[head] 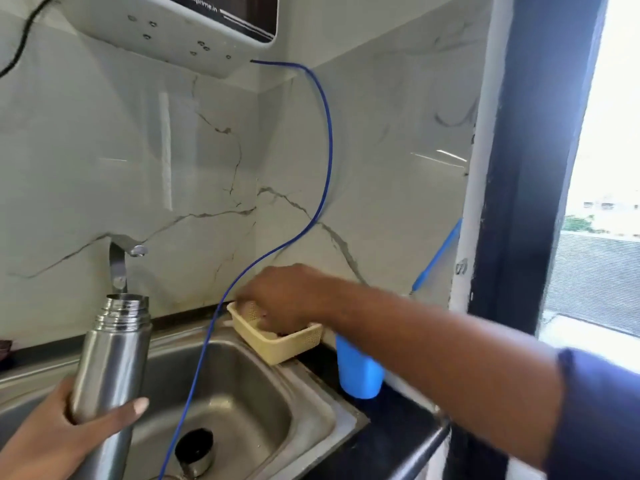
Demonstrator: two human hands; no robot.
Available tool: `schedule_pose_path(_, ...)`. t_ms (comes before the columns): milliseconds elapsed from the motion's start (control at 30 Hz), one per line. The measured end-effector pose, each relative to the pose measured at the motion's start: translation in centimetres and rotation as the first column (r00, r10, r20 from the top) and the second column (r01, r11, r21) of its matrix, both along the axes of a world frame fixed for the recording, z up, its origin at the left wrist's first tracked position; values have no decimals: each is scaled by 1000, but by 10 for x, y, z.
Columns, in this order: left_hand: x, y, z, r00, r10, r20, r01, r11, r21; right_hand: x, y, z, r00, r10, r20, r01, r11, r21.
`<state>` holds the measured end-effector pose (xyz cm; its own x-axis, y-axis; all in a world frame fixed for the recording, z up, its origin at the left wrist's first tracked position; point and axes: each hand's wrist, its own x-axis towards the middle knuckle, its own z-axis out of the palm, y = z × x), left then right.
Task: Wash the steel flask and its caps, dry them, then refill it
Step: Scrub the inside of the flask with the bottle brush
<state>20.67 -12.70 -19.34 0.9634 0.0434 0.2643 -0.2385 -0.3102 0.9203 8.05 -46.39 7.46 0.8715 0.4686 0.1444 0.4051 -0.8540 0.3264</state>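
Steel flask (110,355), uncapped, was gripped by the left hand (79,427) over the sink (304,403). A hanging blue tube (325,150) separated it from the right hand (284,299), which was in a cream basket (277,348), its grasp hidden. A cap (194,452) lay in the sink.

Brushed steel flask (110,355), matt steel sink (311,400), perforated plastic basket (277,344).

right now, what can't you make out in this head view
- Head view: what the right hand reaches for in the cream basket. The hand covers it and is motion-blurred.
- Head view: the steel flask base, gripped by the left hand and cut off by the bottom edge.
- Head view: the dark-topped steel piece in the sink is too small to tell which cap it is.
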Motion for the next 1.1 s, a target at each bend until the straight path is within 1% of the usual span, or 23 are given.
schedule_pose_path(33, -33, -18, 36, 999, 33, 34, -33, 999, 5, -8, -17, 9, 997, -66, -28, 63, 993, -103)
schedule_pose_path(67, -49, -30, 53, 998, 52, 44, -54, 997, 55, -14, -33, 17, 988, -148, -52, 134, 969, -209)
schedule_pose_path(133, -107, -59, 96, 997, 10, 75, -14, 999, 50, -25, -63, 28, 942, -332, -54, 290, 882, -372)
schedule_pose_path(167, -113, -67, 104, 996, 31, 84, -37, 997, 72, -29, -76, 30, 909, -415, -42, 360, 831, -423)
schedule_pose_path(200, -119, -70, 105, 999, -20, 48, 16, 998, 68, -33, -86, 31, 878, -478, -31, 411, 785, -463)
schedule_pose_path(267, -126, -74, 104, 997, -15, 75, 11, 999, 48, -36, -98, 30, 834, -552, -21, 463, 719, -519)
schedule_pose_path(300, -132, -75, 107, 998, -11, 55, 7, 998, 67, -37, -102, 28, 823, -568, -23, 471, 703, -532)
schedule_pose_path(400, -136, -73, 106, 999, -13, 38, 9, 995, 99, -34, -109, 21, 830, -557, 17, 468, 681, -563)
schedule_pose_path(433, -139, -72, 108, 1000, 4, 22, -7, 990, 138, -32, -110, 17, 837, -546, 32, 461, 673, -579)
schedule_pose_path(467, -139, -70, 107, 1000, -11, 16, 9, 989, 146, -31, -110, 14, 842, -538, 45, 454, 661, -597)
schedule_pose_path(567, -141, -68, 106, 1000, 13, 26, -17, 987, 159, -30, -109, 12, 852, -516, 83, 449, 639, -625)
schedule_pose_path(733, -136, -69, 103, 1000, 7, 31, -12, 985, 173, -31, -104, 49, 879, -428, 209, 463, 666, -584)
schedule_pose_path(867, -133, -68, 99, 1000, 19, 13, -21, 991, 134, -32, -94, 68, 860, -421, 290, 504, 607, -614)
schedule_pose_path(933, -130, -67, 97, 1000, 21, 9, -22, 992, 126, -31, -89, 63, 861, -419, 288, 500, 595, -629)
schedule_pose_path(1100, -127, -67, 94, 1000, 13, 12, -15, 990, 141, -23, -87, 27, 884, -422, 203, 443, 611, -656)
